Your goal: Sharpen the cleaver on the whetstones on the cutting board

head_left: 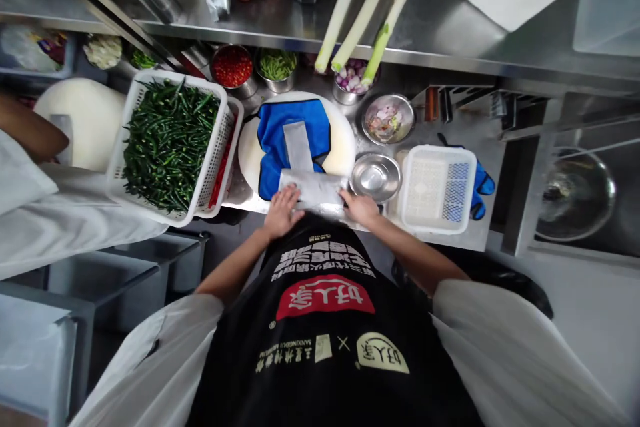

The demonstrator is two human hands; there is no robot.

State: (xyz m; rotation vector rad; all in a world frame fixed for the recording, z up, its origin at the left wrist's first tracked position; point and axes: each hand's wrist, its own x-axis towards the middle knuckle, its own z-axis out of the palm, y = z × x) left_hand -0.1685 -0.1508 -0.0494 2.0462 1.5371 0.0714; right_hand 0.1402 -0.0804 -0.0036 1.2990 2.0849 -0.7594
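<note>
A broad grey-silver blade, by its look a cleaver point(315, 188), lies crosswise at the front edge of the round cutting board point(343, 130). My right hand point(363, 207) is closed at the blade's right end, where a bit of dark handle shows. My left hand point(284, 211) rests with fingers stretched out on the blade's left end. Under the blade and running away from me is a grey rectangular slab point(299, 145), perhaps a whetstone. It sits on a blue cloth with black edging point(320, 119), spread over the board.
Left stands a white basket point(221, 97) of green chillies, beside a co-worker's arm point(30, 123). Right are an empty steel bowl point(375, 177), a bowl of sliced shallots point(389, 119) and a white basket point(425, 190). Leeks point(360, 7) overhang the shelf edge.
</note>
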